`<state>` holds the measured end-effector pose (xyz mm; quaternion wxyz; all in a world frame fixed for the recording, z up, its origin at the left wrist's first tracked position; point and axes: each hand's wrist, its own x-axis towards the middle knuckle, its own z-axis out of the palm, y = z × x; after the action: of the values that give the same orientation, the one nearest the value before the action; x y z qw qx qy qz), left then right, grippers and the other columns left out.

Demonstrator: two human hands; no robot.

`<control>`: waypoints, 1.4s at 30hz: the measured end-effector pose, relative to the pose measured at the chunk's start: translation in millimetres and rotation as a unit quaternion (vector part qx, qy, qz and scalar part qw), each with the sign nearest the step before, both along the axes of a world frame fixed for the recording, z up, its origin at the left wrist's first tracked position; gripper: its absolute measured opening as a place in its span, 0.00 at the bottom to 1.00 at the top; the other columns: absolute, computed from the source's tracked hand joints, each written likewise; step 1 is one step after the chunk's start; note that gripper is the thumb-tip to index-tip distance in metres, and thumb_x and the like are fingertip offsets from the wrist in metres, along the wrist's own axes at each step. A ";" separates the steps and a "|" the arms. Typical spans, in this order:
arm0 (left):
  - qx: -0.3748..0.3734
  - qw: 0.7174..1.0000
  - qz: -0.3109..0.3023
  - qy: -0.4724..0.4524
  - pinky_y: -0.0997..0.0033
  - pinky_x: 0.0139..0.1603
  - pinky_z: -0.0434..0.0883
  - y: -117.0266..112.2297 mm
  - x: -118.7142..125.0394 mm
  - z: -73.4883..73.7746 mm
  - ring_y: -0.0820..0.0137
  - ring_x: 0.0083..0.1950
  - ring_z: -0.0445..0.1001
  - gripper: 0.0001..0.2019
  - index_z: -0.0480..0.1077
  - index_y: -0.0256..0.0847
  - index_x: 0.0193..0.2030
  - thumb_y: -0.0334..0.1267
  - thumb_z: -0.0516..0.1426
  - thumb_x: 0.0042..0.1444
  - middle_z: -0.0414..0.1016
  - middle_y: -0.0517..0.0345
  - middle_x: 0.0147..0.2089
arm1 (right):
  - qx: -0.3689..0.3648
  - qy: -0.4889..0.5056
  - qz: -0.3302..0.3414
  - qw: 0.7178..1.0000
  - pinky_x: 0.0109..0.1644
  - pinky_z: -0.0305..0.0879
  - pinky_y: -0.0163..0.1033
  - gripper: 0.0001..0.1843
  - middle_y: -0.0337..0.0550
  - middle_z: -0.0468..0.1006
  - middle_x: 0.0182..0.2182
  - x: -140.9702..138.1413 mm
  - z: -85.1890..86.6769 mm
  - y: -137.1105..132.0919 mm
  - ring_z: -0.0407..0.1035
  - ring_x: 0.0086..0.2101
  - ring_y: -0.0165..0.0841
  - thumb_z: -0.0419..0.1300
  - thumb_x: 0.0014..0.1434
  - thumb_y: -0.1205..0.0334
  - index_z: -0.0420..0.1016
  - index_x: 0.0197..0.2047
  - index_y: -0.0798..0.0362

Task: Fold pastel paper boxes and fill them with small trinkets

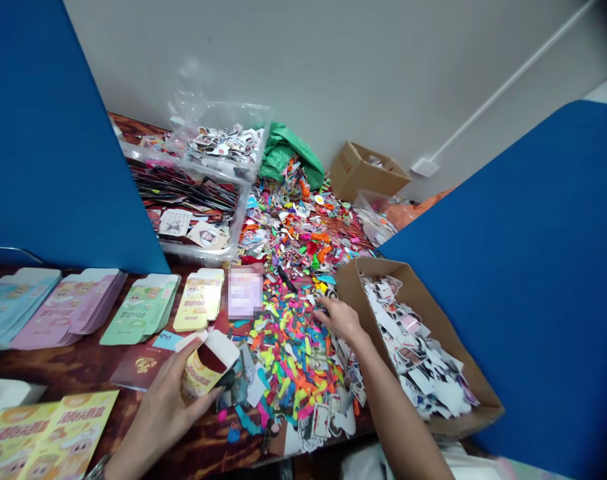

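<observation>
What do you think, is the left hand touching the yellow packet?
Touching. The head view shows the left hand holding the yellow packet.

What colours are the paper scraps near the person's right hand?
The paper scraps are pink, orange, green, yellow and blue, best seen in the head view.

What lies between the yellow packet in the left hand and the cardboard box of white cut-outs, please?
The head view shows a spread of multicoloured paper scraps there, with the right hand resting on them beside the box.
</observation>
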<state>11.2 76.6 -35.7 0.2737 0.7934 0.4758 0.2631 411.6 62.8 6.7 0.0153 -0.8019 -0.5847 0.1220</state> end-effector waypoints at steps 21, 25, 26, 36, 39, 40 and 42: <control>0.000 1.000 0.010 -0.006 0.50 0.56 0.73 -1.7 2.4 5.4 0.51 0.57 0.73 0.35 0.57 0.42 0.64 0.54 0.60 0.52 0.71 0.44 0.59 | 0.142 0.138 0.087 0.976 0.49 0.68 0.39 0.15 0.45 0.80 0.45 -52.3 9.9 -11.3 0.75 0.43 0.36 0.53 0.65 0.63 0.76 0.51 0.49; -0.006 1.000 0.006 -0.011 0.50 0.56 0.73 -2.8 4.9 7.9 0.51 0.59 0.73 0.37 0.57 0.42 0.64 0.54 0.61 0.52 0.70 0.43 0.60 | 0.111 0.121 0.091 0.982 0.48 0.67 0.37 0.15 0.43 0.80 0.44 -70.6 -9.3 -4.1 0.73 0.44 0.36 0.61 0.60 0.59 0.76 0.50 0.47; -0.006 1.000 0.004 -0.013 0.50 0.56 0.72 -3.4 5.5 8.5 0.51 0.59 0.72 0.37 0.56 0.41 0.64 0.54 0.61 0.51 0.70 0.43 0.60 | 0.108 0.113 0.086 0.984 0.48 0.66 0.37 0.16 0.44 0.79 0.45 -74.9 -14.2 -0.9 0.73 0.45 0.37 0.63 0.58 0.58 0.76 0.51 0.46; -0.004 1.000 0.007 -0.007 0.51 0.55 0.73 -8.8 2.8 5.6 0.51 0.59 0.73 0.37 0.56 0.41 0.65 0.54 0.61 0.52 0.70 0.43 0.60 | 0.187 0.146 0.022 0.971 0.49 0.64 0.38 0.13 0.46 0.78 0.40 -60.0 -0.9 8.5 0.71 0.42 0.37 0.51 0.65 0.62 0.77 0.42 0.52; -0.001 1.000 0.004 -0.013 0.50 0.54 0.74 -9.3 5.4 4.0 0.50 0.58 0.73 0.36 0.58 0.41 0.63 0.55 0.61 0.51 0.71 0.43 0.59 | 0.193 0.194 0.014 0.962 0.39 0.66 0.35 0.13 0.41 0.78 0.33 -55.4 9.4 -10.3 0.71 0.33 0.33 0.51 0.65 0.58 0.75 0.40 0.52; -0.001 1.000 0.000 -0.016 0.51 0.53 0.75 -9.5 6.7 3.7 0.50 0.57 0.74 0.35 0.59 0.41 0.63 0.55 0.61 0.51 0.72 0.43 0.58 | 0.189 0.212 0.014 0.959 0.36 0.66 0.33 0.13 0.39 0.77 0.30 -55.2 10.8 -16.8 0.71 0.30 0.32 0.52 0.64 0.57 0.75 0.38 0.52; 0.001 1.000 -0.007 -0.022 0.52 0.52 0.75 -10.2 8.9 3.2 0.51 0.57 0.74 0.35 0.59 0.41 0.62 0.55 0.61 0.51 0.72 0.43 0.57 | 0.184 0.242 0.014 0.953 0.32 0.65 0.32 0.12 0.37 0.76 0.27 -55.6 10.9 -27.2 0.70 0.27 0.30 0.55 0.62 0.55 0.75 0.35 0.52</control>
<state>20.1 66.4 -32.5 0.2853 0.7909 0.4637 0.2792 356.0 35.6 17.6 0.3016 -0.7236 -0.5867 0.2027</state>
